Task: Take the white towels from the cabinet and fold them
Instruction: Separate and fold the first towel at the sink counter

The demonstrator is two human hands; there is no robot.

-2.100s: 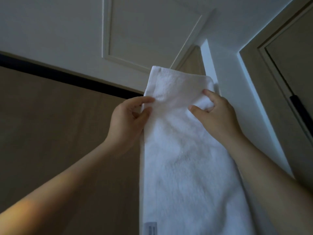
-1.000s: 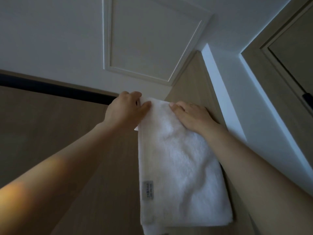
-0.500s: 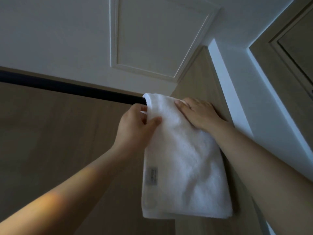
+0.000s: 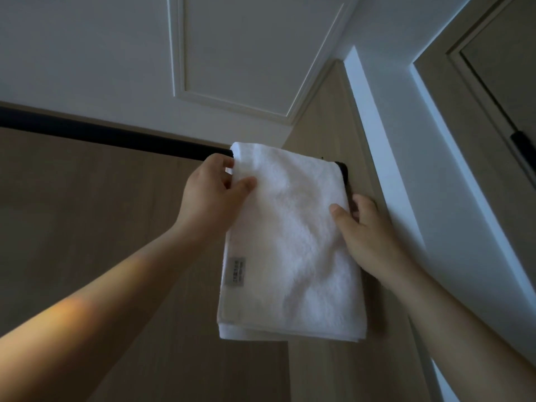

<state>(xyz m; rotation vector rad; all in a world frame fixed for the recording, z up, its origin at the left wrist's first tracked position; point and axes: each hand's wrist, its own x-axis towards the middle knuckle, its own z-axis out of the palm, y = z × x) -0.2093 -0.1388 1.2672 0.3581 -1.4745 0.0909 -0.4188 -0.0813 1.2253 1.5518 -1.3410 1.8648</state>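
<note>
A folded white towel (image 4: 293, 245) hangs draped over a black rod (image 4: 116, 139) at its right end, inside a wood-panelled cabinet. A grey label sits on the towel's lower left. My left hand (image 4: 211, 195) pinches the towel's upper left edge between thumb and fingers, just below the rod. My right hand (image 4: 365, 236) grips the towel's right edge about halfway down, thumb on the front and fingers behind it.
The rod runs left across the beige back panel (image 4: 87, 213). A beige side panel (image 4: 327, 117) stands right behind the towel. Overhead is a white panelled ceiling (image 4: 232, 47). A white frame (image 4: 406, 169) and a door (image 4: 499, 59) lie to the right.
The towel was lifted, folded over the rod and now hangs there. My right hand slid from flat on the towel's top down to its right edge. My left hand kept its pinch.
</note>
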